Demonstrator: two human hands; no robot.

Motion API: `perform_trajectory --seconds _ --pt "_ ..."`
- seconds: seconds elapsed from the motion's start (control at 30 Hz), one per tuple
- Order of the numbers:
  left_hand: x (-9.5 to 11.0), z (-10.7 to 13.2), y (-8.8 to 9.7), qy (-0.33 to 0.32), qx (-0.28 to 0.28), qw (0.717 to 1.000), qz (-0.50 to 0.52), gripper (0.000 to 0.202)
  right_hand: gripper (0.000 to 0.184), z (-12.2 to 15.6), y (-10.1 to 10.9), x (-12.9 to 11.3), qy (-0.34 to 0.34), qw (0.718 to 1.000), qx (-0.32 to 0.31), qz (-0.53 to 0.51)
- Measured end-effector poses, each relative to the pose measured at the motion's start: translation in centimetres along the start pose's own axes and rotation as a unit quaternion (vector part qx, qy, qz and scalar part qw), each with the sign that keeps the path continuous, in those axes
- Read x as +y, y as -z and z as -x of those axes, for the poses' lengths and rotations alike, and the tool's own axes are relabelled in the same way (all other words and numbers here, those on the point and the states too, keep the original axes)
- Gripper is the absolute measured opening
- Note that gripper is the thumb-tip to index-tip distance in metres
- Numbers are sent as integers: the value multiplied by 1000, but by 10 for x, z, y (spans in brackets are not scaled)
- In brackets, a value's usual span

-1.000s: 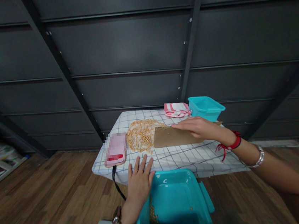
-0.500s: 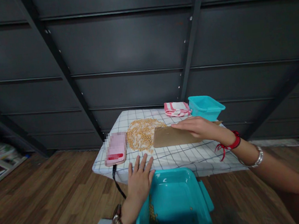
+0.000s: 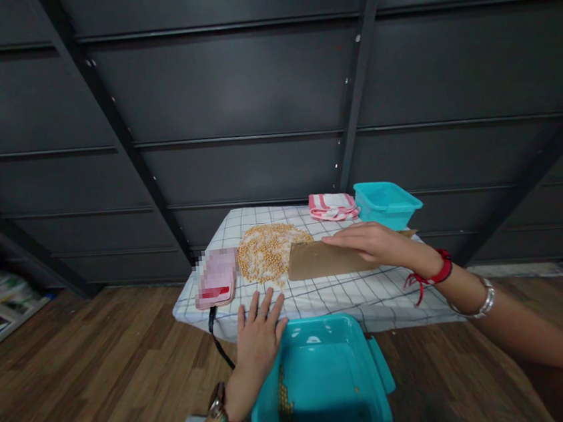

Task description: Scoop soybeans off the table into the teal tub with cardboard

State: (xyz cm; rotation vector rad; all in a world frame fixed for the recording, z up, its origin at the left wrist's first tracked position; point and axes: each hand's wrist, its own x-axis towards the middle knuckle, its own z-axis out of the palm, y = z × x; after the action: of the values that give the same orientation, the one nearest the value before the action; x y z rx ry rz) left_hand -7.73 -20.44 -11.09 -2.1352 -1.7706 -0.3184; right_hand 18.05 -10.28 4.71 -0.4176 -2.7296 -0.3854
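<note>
A pile of small tan beads (image 3: 268, 251) lies on the checked tablecloth (image 3: 331, 296) of a low table. My right hand (image 3: 371, 240) rests on top of a brown cardboard sheet (image 3: 319, 261) that stands on edge just right of the pile, fingers curled over it. My left hand (image 3: 257, 338) lies flat with fingers spread at the table's front edge, touching the left rim of a large teal tub (image 3: 322, 384). The tub sits below the table edge and holds a few beads along its left side.
A pink phone (image 3: 215, 278) with a dark strap lies at the table's left corner. A pink striped cloth (image 3: 332, 205) and a small teal container (image 3: 386, 203) sit at the back. A dark panelled wall stands behind; wood floor lies around.
Nothing has moved on the table; both hands keep their places. Only the view has shifted slightly.
</note>
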Motion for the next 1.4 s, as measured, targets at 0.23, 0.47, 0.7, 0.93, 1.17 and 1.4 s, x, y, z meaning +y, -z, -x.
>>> perform_trajectory --seconds 0.23,0.47,0.7,0.93,1.17,1.4 --pt "-2 0 -2 -2 11 1000 7 41 47 0 -1 1 2 1000 11 -4" --pt "-4 2 -2 -11 7 1000 5 42 49 -4 -2 -10 -5 1000 2 -2" --pt "-3 4 -3 -5 11 1000 14 42 47 -6 -1 -13 4 1000 15 -1" --pt "-6 2 2 -11 -13 1000 22 48 50 -11 0 -12 -16 1000 -2 -6" --pt "-6 -2 7 -8 -60 998 12 50 49 -14 -4 -14 1 1000 11 -8" --pt "-1 -5 13 1 -67 998 5 54 50 -12 -6 -15 -6 1000 11 4"
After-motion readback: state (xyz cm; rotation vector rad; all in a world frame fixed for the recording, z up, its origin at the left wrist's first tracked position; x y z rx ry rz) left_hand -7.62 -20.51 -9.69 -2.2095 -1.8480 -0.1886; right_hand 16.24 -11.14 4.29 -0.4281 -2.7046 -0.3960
